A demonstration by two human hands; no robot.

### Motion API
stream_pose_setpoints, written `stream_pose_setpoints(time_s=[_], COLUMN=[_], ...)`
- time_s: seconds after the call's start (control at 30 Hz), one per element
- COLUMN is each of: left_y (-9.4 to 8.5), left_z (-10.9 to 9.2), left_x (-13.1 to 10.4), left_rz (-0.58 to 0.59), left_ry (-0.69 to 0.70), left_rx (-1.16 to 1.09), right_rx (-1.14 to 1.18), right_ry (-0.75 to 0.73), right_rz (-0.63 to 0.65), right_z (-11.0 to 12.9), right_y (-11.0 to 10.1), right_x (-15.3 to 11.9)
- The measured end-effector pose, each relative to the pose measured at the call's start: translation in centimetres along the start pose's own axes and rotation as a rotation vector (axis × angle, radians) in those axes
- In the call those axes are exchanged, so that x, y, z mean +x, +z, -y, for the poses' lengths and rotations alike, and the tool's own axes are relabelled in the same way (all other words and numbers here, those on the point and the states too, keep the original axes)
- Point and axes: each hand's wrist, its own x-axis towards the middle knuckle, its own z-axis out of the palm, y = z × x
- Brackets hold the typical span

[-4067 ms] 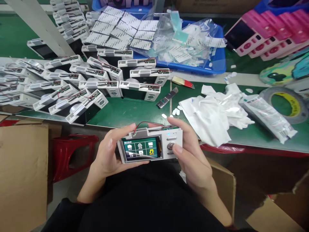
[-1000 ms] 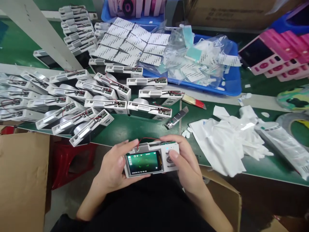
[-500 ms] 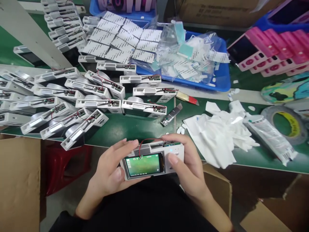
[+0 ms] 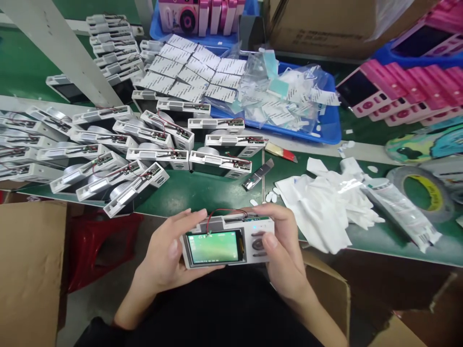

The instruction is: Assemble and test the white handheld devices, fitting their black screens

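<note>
A white digital camera (image 4: 249, 241) with its top uncovered is held between my two hands, just in front of the bench edge. Its screen is lit green, a small blue light glows above the buttons, and red and black wires arch over the top. My left hand (image 4: 164, 255) grips the screen end, fingers along the top and beneath. At the button end, my right hand (image 4: 285, 250) wraps round the body, its thumb lying by the round button pad. Rows of similar open white camera bodies (image 4: 157, 156) stand on the bench to the left.
Behind them, a blue tray (image 4: 331, 130) holds printed sticker cards and plastic bags. A box cutter (image 4: 257, 174), a brush (image 4: 280, 153), white cloths (image 4: 314, 207) and a tape roll (image 4: 421, 193) lie on the green bench (image 4: 170, 195). Pink cameras (image 4: 379, 91) stand at right; a red stool (image 4: 97, 246) is below.
My right thumb has shifted right, off the button pad, uncovering the buttons. The camera stays in both hands with its screen lit. The head view has shifted slightly.
</note>
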Motion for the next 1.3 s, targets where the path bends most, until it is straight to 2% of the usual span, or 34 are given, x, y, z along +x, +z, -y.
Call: stream_pose_setpoints(time_s=[0.13,0.33,0.6,0.8,1.0,1.13,1.3], left_y=[0.3,1.3,1.8,2.0,2.2,2.3,2.2], left_z=[0.7,1.8,2.6,2.7,3.2,3.3,3.4], left_x=[0.9,0.6,-0.3,-0.3,-0.2,-0.2,-0.1], left_rz=[0.014,0.055,0.068,0.108,0.125,0.16,0.204], left_ry=[0.085,0.058,-0.039,-0.026,-0.045,-0.083,-0.141], left_rx=[0.007,-0.036,-0.043,0.032,0.047,0.016,0.018], right_rx=[-0.015,-0.089,-0.146,-0.164,-0.299,-0.552,-0.875], right_ry=[0.004,0.032,0.147,0.186,0.125,0.033,-0.117], right_rz=[-0.062,-0.166,-0.047,-0.028,-0.033,0.031,-0.059], right_z=[-0.7,-2.1,-2.4,-2.6,-1.9,-1.4,-0.7], right_y=[0.0,-0.2,-1.2,-1.1,-1.7,-2.4,-3.0], right_x=[0.0,0.2,1.2,1.8,2.1,2.4,3.1])
